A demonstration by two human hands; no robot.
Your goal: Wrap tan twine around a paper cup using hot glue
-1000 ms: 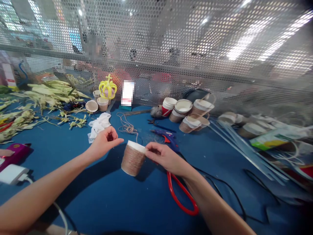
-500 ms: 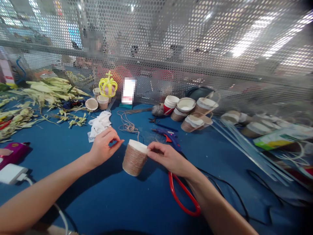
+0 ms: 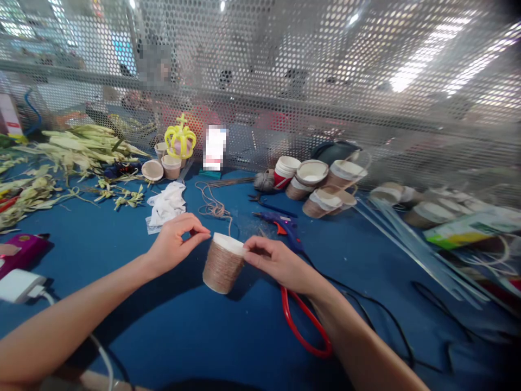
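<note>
A paper cup wound with brown twine, its white rim bare, hangs slightly tilted over the blue table. My right hand pinches the rim at its right side between thumb and fingers. On the other side, my left hand has thumb and forefinger pressed together at the rim's left edge; whether they touch the cup or pinch something thin cannot be made out. A strand of twine lies loosely coiled behind the cup. Red-handled scissors lie partly under my right wrist.
A blue glue gun and pliers lie behind my right hand. Several twine-wrapped cups stand at the back right, near clear sticks. Crumpled white tissue, corn husks and a yellow crown are at left.
My left hand has moved slightly right, bringing its fingertips up to the cup's rim, and its thumb and forefinger have closed together. The right hand keeps its hold on the cup.
</note>
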